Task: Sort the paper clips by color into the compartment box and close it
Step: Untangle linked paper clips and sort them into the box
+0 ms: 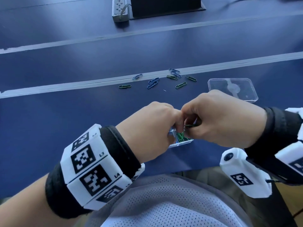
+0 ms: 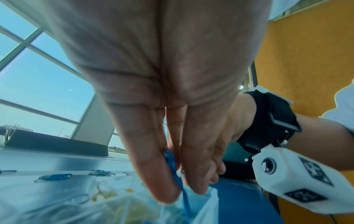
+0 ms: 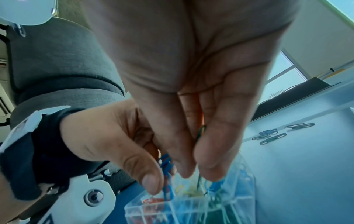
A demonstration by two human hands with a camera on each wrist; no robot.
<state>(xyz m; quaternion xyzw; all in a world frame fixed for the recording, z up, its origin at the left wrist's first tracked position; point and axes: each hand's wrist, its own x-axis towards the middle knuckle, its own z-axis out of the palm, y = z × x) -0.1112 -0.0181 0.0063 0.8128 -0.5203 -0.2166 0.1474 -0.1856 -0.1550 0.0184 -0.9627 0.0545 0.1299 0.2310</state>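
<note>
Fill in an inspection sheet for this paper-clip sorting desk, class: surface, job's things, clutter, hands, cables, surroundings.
Surface: dark blue table with pale stripes.
Job's things: clear plastic compartment box open, holding red, blue and green clips; clear flat lid lying apart; loose blue and green paper clips on the table.
Clutter: nothing seen.
Hands: left hand pinches blue clips; right hand pinches a green clip, both over the box.
Cables: grey power strip, plugged.
Surroundings: large windows, orange wall.

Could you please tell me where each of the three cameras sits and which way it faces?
Head: forward and down over both wrists at the table.
Left wrist: along the left hand, which pinches blue clips.
Right wrist: along the right hand, which pinches a green clip.
All share the compartment box.
</note>
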